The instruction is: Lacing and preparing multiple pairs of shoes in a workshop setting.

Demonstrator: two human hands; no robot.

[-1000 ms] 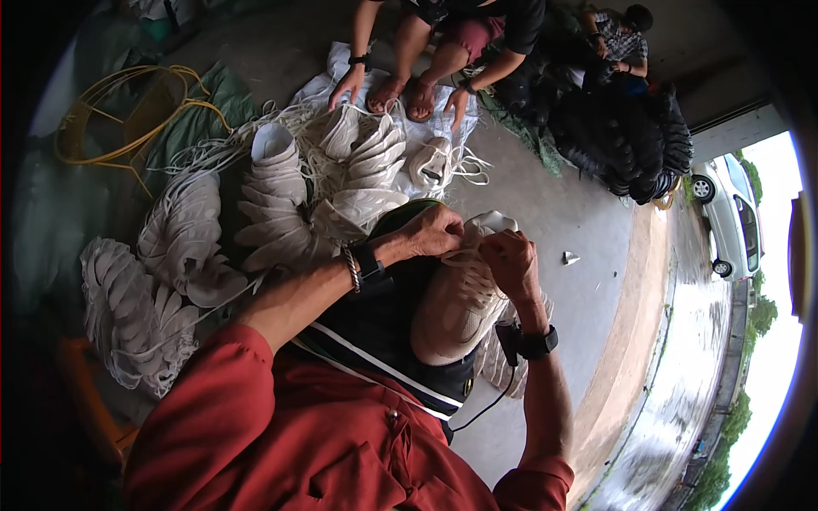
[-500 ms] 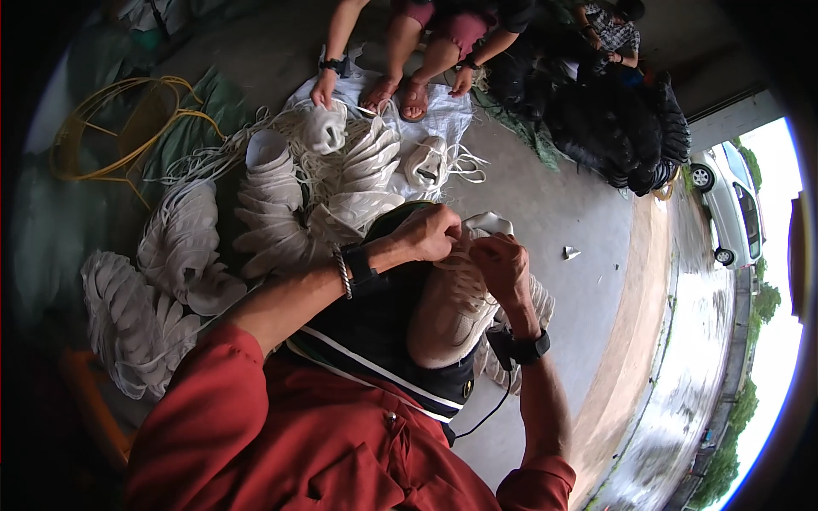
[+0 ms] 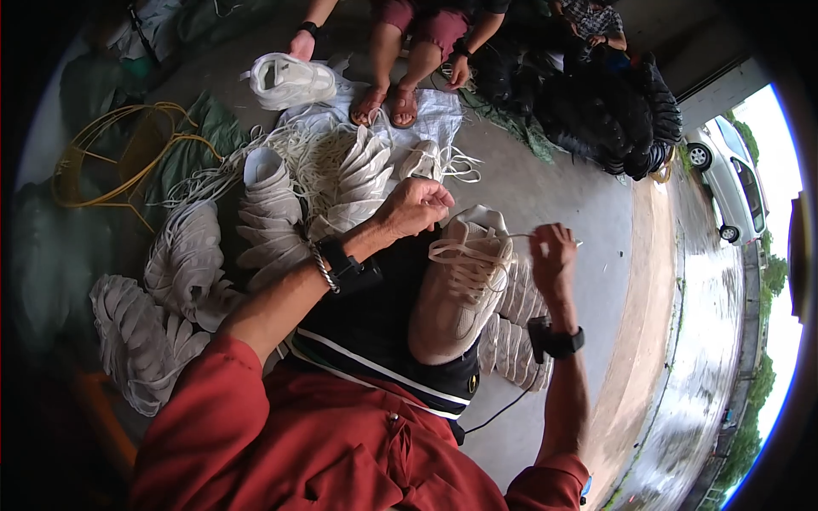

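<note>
A white lace-up sneaker (image 3: 456,311) lies on my lap over dark cloth, its toe toward me. Cream shoelaces (image 3: 470,274) cross its tongue, with a slack loop on the left side. My right hand (image 3: 554,253) is closed on one lace, drawn out taut from the shoe's right side; a pale lace tip pokes out beyond the fingers. Above the shoe's upper left, my left hand (image 3: 416,207) is apart from it with fingers curled together; what they hold, if anything, is hidden.
Stacks of white shoe uppers (image 3: 183,255) spread at left, beside a heap of loose laces (image 3: 311,157). More uppers (image 3: 515,328) lie right of my lap. Opposite, a person's hand (image 3: 302,45) holds a white shoe (image 3: 291,83). A yellow wire frame (image 3: 128,162) stands far left.
My hands have moved apart from the shoe's top, the right one outward with a lace, the left one up and leftward. The person opposite has lifted a white shoe away to the left.
</note>
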